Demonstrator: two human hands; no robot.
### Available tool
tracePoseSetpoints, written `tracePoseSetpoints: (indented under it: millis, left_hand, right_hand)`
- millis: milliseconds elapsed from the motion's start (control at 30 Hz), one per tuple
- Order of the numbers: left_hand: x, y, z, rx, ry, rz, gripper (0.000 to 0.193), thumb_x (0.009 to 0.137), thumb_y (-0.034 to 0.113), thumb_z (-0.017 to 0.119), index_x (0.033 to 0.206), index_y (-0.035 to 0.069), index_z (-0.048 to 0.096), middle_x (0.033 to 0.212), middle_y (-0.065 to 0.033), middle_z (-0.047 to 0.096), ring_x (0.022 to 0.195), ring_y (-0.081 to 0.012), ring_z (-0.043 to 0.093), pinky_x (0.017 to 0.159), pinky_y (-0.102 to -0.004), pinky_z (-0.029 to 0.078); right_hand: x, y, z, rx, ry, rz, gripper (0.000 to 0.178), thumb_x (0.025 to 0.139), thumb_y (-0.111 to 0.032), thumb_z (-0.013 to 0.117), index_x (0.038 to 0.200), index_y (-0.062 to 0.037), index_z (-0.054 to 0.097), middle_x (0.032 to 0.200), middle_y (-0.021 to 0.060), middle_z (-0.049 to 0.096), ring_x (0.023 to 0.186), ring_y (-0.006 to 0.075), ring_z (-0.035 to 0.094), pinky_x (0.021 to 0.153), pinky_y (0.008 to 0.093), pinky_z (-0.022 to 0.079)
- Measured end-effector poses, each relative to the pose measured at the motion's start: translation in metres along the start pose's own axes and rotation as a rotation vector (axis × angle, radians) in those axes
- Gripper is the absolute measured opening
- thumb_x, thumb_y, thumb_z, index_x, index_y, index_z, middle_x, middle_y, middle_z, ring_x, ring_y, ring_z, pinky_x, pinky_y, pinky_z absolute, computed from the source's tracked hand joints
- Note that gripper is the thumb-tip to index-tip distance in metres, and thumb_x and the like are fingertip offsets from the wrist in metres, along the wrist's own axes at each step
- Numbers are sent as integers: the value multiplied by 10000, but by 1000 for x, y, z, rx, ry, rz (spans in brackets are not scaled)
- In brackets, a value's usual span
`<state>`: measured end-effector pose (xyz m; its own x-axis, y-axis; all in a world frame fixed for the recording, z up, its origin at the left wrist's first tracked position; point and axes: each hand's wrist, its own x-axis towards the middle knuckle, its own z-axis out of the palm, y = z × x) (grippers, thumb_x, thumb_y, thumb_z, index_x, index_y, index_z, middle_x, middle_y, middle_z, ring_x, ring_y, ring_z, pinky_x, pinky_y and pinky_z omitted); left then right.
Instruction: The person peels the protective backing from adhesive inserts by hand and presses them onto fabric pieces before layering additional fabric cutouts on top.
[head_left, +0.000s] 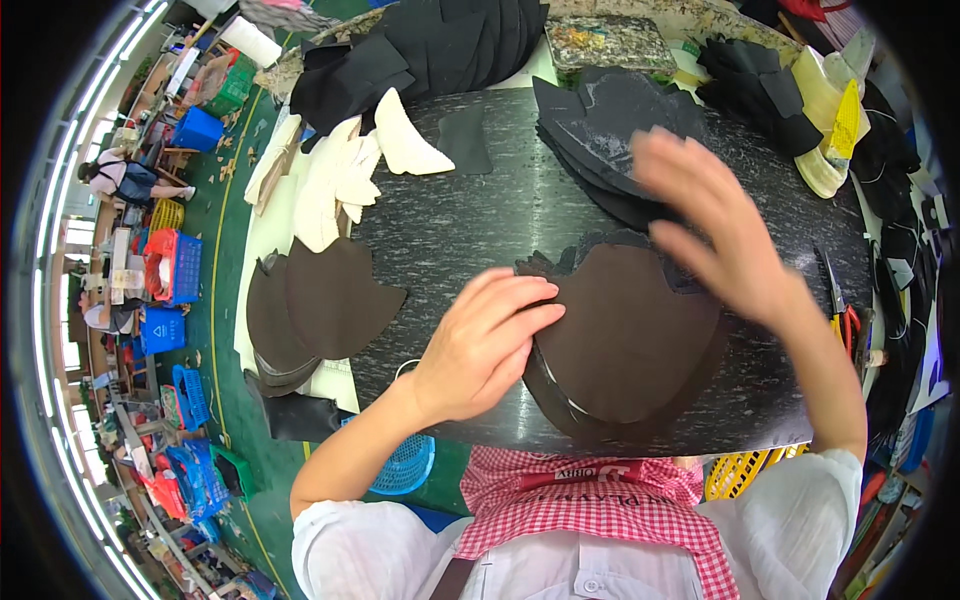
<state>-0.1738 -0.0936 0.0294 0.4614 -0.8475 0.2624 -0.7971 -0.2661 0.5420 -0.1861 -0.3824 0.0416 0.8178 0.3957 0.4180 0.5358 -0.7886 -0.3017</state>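
Note:
A dark brown cut piece (630, 335), shaped like a shoe upper part and looking like leather or fabric, lies near the front edge of the table. Black material shows along its top edge, and more layers peek out under its lower left side. My left hand (485, 345) has its bent fingertips on the piece's upper left edge; the thumb is hidden. Blurred by motion, my right hand (715, 225) is over the piece's upper right and beside a stack of black cut pieces (620, 120). Its fingers are stretched and apart, holding nothing.
Brown pieces (335, 300) are stacked at the left, with cream pieces (410, 135) behind them. Black pieces (440, 50) pile up at the far edge. Red-handled scissors (838, 300) lie at the right, near a yellow-and-clear bag (835, 120). A blue basket (405, 465) stands below the table.

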Motion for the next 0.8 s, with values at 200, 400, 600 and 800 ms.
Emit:
tracePoseSetpoints:
  millis: [200,400,600,800]
  left_hand:
    - [60,-13,11,-85,133,125,215,857,89,575,1055,5,595,1131,-141,578,1059,-311,557,911,-396,453]
    - [126,-30,44,215,-11,78,328,858,219,579,1105,2,581,1140,-155,568,1048,-307,551,889,-392,465]
    - [88,-59,26,-115,318,182,294,820,208,609,1061,40,621,1063,-106,619,1022,-290,571,901,-402,431]
    - [30,-113,-62,805,246,-71,366,705,79,670,1065,92,607,1157,-57,584,1146,-219,510,1046,-493,280]
  right_hand:
    - [-3,54,15,206,-91,35,288,815,-121,645,1080,-9,632,1169,106,609,1138,261,541,976,346,411]
    - [5,57,-8,526,632,596,257,926,-176,554,1069,21,636,1079,101,644,1012,182,582,932,277,404]
    - [-32,-67,-10,26,-97,-335,310,711,-182,696,986,-47,650,956,82,667,784,193,624,628,308,456]
    - [-25,-80,4,272,-234,-171,299,740,-213,695,989,-52,651,1103,79,613,814,213,579,663,323,435]
